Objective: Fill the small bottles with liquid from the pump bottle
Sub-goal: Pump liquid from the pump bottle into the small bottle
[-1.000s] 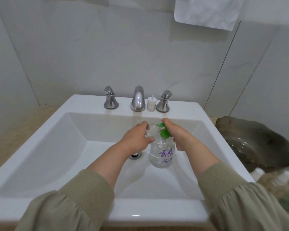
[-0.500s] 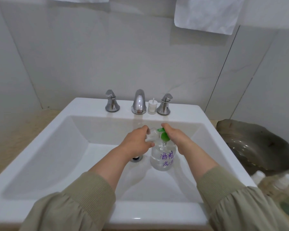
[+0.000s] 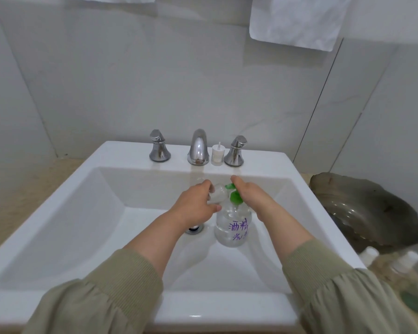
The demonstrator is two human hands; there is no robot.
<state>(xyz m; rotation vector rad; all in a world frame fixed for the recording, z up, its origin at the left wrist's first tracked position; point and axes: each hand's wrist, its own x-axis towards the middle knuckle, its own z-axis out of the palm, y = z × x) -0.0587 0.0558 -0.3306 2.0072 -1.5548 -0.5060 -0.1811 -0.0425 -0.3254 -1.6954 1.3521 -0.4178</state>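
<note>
Left hand point(image 3: 193, 208) fingers curl round a small bottle point(image 3: 219, 196), at 9 o'clock of the pump bottle point(image 3: 233, 230); right hand point(image 3: 251, 198) fingers, straight and together, press its green pump head point(image 3: 234, 200).

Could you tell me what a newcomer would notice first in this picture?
Likely the two hands meeting over the white sink: the left hand holds a small clear bottle beside the green pump of a pump bottle with purple writing, standing in the basin by the drain, and the right hand rests on that pump. A chrome faucet stands on the back ledge.
</note>
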